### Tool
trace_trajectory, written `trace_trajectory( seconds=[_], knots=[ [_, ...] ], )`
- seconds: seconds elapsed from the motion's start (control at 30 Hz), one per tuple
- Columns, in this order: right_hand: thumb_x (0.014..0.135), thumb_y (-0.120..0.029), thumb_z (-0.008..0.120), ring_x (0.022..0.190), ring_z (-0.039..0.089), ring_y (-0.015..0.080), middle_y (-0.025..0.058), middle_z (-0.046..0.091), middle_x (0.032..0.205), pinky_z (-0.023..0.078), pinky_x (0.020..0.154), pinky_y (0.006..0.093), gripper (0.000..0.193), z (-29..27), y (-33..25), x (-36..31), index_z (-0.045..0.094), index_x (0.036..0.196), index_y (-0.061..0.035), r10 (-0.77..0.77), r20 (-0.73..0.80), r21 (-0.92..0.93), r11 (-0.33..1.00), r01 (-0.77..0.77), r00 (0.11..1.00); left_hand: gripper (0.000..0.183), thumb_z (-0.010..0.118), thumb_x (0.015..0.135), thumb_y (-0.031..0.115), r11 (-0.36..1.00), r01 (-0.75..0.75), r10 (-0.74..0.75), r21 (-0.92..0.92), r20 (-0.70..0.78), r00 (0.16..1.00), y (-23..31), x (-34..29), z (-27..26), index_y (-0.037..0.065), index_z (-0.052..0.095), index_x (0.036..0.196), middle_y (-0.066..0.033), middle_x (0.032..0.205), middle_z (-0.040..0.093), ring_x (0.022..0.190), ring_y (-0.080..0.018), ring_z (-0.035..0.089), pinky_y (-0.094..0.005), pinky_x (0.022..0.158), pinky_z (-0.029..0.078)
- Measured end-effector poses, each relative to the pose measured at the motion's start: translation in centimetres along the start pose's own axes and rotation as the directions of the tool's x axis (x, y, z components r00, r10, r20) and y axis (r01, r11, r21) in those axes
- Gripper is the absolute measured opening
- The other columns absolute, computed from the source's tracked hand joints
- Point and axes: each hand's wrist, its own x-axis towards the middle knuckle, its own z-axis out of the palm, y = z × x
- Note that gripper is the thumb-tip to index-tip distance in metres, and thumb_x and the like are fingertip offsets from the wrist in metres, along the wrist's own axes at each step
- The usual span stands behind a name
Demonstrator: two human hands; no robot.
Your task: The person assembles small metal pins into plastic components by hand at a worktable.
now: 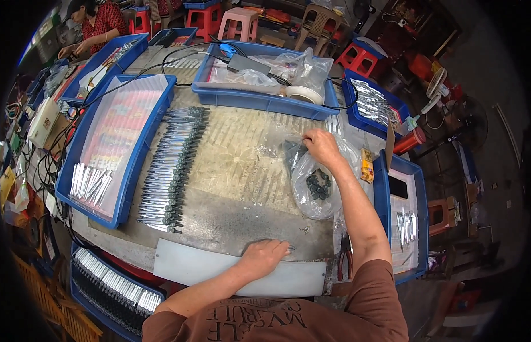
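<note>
My right hand [322, 146] is closed, its fingertips pinched together over the upper part of a clear plastic bag [317, 206]. Whether those fingers hold the film or a small part is hidden. Inside the bag lie dark ring-like parts [318, 184], and more dark pieces [293, 151] show beside my fingertips. My left hand [264, 257] lies low on the table at the near edge, fingers stretched toward a few tiny metal pins [292, 248]. A long row of slim silver rods with dark ends [173, 165] is laid out left of centre.
Blue trays stand at the left [124, 219], back [260, 102] and right [423, 228]; silver rods fill another [348, 80]. Pliers [345, 256] lie near my right elbow, a pale sheet [191, 263] along the front edge. A black cable loops behind. Another person [103, 23] sits far left.
</note>
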Motion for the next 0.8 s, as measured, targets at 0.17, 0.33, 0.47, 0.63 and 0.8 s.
trace_trajectory(
  seconds=[0.17, 0.33, 0.47, 0.63, 0.8],
  knots=[
    [0.073, -0.011, 0.059, 0.080, 0.058, 0.0269, 0.0101, 0.060, 0.080, 0.043, 0.069, 0.0389, 0.010, -0.9, -0.1, -1.7, 0.063, 0.081, -0.0054, -0.011, -0.217, 0.148, 0.988, 0.044, 0.976, 0.013, 0.059, 0.077, 0.016, 1.000, -0.007, 0.007, 0.005, 0.005, 1.000, -0.1, -0.1, 0.0, 0.007, 0.052, 0.082, -0.0059, 0.063, 0.050, 0.056, -0.0226, 0.056, -0.0340, 0.048, 0.048],
    [0.073, -0.008, 0.060, 0.076, 0.058, 0.0251, 0.0080, 0.059, 0.077, 0.041, 0.066, 0.0348, 0.007, -1.3, 0.3, -3.4, 0.062, 0.079, -0.0055, -0.011, -0.442, 0.192, 0.976, 0.106, 0.897, 0.014, 0.058, 0.078, 0.018, 0.999, -0.019, 0.018, 0.026, 0.021, 1.000, 0.0, 0.0, -0.1, 0.006, 0.053, 0.084, -0.0062, 0.065, 0.051, 0.057, -0.0222, 0.057, -0.0335, 0.048, 0.048],
    [0.072, -0.008, 0.061, 0.076, 0.057, 0.0246, 0.0071, 0.059, 0.078, 0.041, 0.065, 0.0349, 0.007, -1.7, 0.5, -4.2, 0.060, 0.079, -0.0050, 0.051, -0.522, 0.262, 0.960, 0.103, 0.851, 0.013, 0.058, 0.078, 0.018, 1.000, -0.006, 0.005, 0.016, 0.034, 0.999, 0.1, -0.1, -0.2, 0.007, 0.053, 0.083, -0.0064, 0.065, 0.051, 0.058, -0.0226, 0.057, -0.0338, 0.048, 0.048],
    [0.072, -0.007, 0.061, 0.075, 0.057, 0.0247, 0.0073, 0.059, 0.079, 0.040, 0.064, 0.0338, 0.008, -2.6, 0.3, -4.7, 0.060, 0.079, -0.0046, -0.056, -0.547, 0.121, 0.982, 0.145, 0.835, 0.013, 0.058, 0.078, 0.017, 1.000, -0.007, 0.007, 0.009, 0.007, 1.000, 0.1, 0.1, -0.3, 0.007, 0.051, 0.082, -0.0066, 0.065, 0.051, 0.058, -0.0235, 0.057, -0.0343, 0.049, 0.048],
    [0.072, -0.008, 0.062, 0.073, 0.057, 0.0234, 0.0066, 0.059, 0.079, 0.039, 0.065, 0.0332, 0.008, -3.2, -0.4, -5.3, 0.060, 0.078, -0.0054, 0.016, -0.608, 0.194, 0.973, 0.129, 0.794, 0.013, 0.058, 0.078, 0.017, 1.000, 0.009, -0.010, 0.022, 0.035, 0.999, 0.1, 0.2, -0.3, 0.007, 0.051, 0.081, -0.0071, 0.065, 0.051, 0.059, -0.0245, 0.057, -0.0349, 0.049, 0.048]
  ],
)
